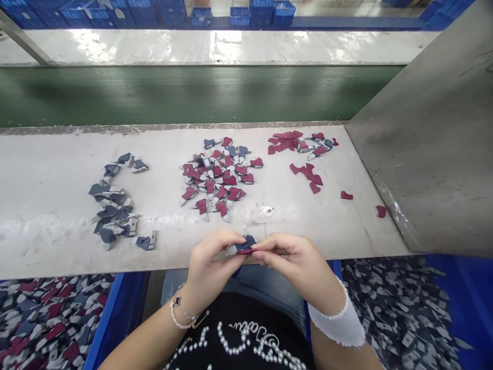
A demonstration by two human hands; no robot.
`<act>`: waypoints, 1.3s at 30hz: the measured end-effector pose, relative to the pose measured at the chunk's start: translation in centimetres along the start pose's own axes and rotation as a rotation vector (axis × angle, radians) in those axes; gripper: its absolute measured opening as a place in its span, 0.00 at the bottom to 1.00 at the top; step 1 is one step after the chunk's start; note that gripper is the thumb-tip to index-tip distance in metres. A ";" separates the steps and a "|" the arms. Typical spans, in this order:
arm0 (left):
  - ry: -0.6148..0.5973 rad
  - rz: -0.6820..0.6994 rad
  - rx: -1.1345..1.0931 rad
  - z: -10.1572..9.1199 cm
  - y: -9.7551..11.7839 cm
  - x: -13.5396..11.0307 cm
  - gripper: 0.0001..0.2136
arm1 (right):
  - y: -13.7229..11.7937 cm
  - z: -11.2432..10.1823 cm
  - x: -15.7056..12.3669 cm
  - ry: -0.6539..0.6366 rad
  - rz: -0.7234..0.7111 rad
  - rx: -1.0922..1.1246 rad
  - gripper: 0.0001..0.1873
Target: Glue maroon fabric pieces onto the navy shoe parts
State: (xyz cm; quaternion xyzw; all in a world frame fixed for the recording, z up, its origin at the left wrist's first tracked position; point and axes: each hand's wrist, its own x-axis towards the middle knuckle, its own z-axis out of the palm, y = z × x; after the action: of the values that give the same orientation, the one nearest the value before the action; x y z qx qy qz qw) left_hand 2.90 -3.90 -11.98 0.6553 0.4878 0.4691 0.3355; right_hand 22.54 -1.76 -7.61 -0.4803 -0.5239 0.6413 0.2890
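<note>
Both my hands meet at the near edge of the white worktable. My left hand and my right hand pinch one small part between their fingertips; it is dark blue with a grey tab and a maroon edge. Straight ahead lies a heap of maroon-and-blue parts. A group of plain blue-grey parts lies to the left. Loose maroon pieces are scattered to the right, some mixed with blue-grey parts.
A green conveyor belt runs behind the table. A slanted grey metal panel closes the right side. Blue bins full of parts sit below the table edge at left and right. Blue crates stand far back.
</note>
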 end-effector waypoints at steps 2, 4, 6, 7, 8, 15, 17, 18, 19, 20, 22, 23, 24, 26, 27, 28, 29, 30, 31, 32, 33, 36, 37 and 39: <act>-0.007 -0.003 0.001 0.0 -0.1 0.0 0.11 | 0.0 0.1 0.1 0.005 0.002 0.020 0.05; -0.016 -0.003 0.005 -0.1 -0.1 -0.1 0.12 | 0.0 0.2 0.0 0.022 0.002 0.032 0.05; -0.020 0.005 0.007 -0.2 -0.1 -0.1 0.11 | -0.1 0.4 0.0 0.043 0.005 0.037 0.06; -0.020 0.016 0.009 -0.2 0.0 0.0 0.11 | -0.1 0.4 0.1 0.053 0.009 0.039 0.06; -0.019 0.030 0.013 -0.3 0.1 0.0 0.11 | -0.1 0.5 0.1 0.062 0.014 0.041 0.07; 0.004 0.081 0.044 -0.8 0.5 0.2 0.12 | 0.0 0.7 0.6 0.075 0.035 0.102 0.10; 0.005 0.070 0.033 -0.9 0.4 0.1 0.13 | -0.1 0.8 0.6 0.074 0.035 0.111 0.11; 0.006 0.063 0.022 -0.9 0.3 0.1 0.13 | -0.1 0.9 0.6 0.079 0.031 0.104 0.12; 0.007 0.054 0.011 -0.9 0.2 0.0 0.13 | -0.2 0.9 0.6 0.085 0.025 0.096 0.12; 0.008 0.043 0.001 -0.9 0.1 0.0 0.14 | -0.2 1.0 0.6 0.090 0.019 0.092 0.12; 0.012 0.030 -0.018 -0.9 0.0 -0.1 0.14 | -0.2 1.1 0.7 0.093 0.015 0.096 0.12; 0.017 0.032 -0.026 -0.9 -0.1 -0.1 0.14 | -0.2 1.1 0.7 0.088 0.017 0.105 0.12; 0.022 0.042 -0.031 -0.9 -0.1 -0.1 0.14 | -0.2 1.1 0.8 0.080 0.022 0.114 0.12; 0.024 0.071 -0.042 -0.9 0.0 -0.1 0.15 | -0.1 0.9 1.0 0.059 0.031 0.138 0.13; 0.020 0.082 -0.047 -1.0 0.0 -0.1 0.15 | -0.1 0.8 1.1 0.050 0.035 0.143 0.14; 0.015 0.087 -0.052 -1.0 0.1 -0.1 0.14 | -0.1 0.6 1.1 0.038 0.039 0.139 0.15; 0.009 0.092 -0.055 -1.1 0.2 0.0 0.14 | -0.1 0.4 1.2 0.019 0.042 0.129 0.15; 0.002 0.093 -0.057 -1.1 0.3 0.0 0.14 | -0.1 0.2 1.3 -0.007 0.044 0.114 0.15; 0.000 0.096 -0.058 -1.2 0.3 0.0 0.14 | -0.1 0.0 1.3 -0.038 0.041 0.099 0.15; -0.004 0.099 -0.057 -1.3 0.4 0.0 0.14 | -0.1 -0.2 1.3 -0.068 0.036 0.087 0.15; -0.009 0.104 -0.056 -1.4 0.5 0.0 0.14 | -0.1 -0.3 1.2 -0.092 0.029 0.082 0.14; -0.032 0.124 -0.041 -1.7 0.7 0.0 0.15 | -0.3 -0.3 1.0 -0.135 0.006 0.061 0.16; -0.040 0.132 -0.029 -1.8 0.8 0.0 0.15 | -0.4 -0.2 0.9 -0.153 -0.003 0.045 0.16; -0.042 0.146 -0.005 -1.8 1.1 -0.1 0.16 | -0.7 0.2 0.6 -0.179 -0.029 -0.003 0.12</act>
State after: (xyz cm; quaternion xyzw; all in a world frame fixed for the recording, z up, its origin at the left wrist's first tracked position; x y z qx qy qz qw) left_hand 1.50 -4.36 -10.44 0.6979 0.4303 0.4800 0.3121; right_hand 22.02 -1.09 -7.19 -0.4138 -0.5557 0.6765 0.2497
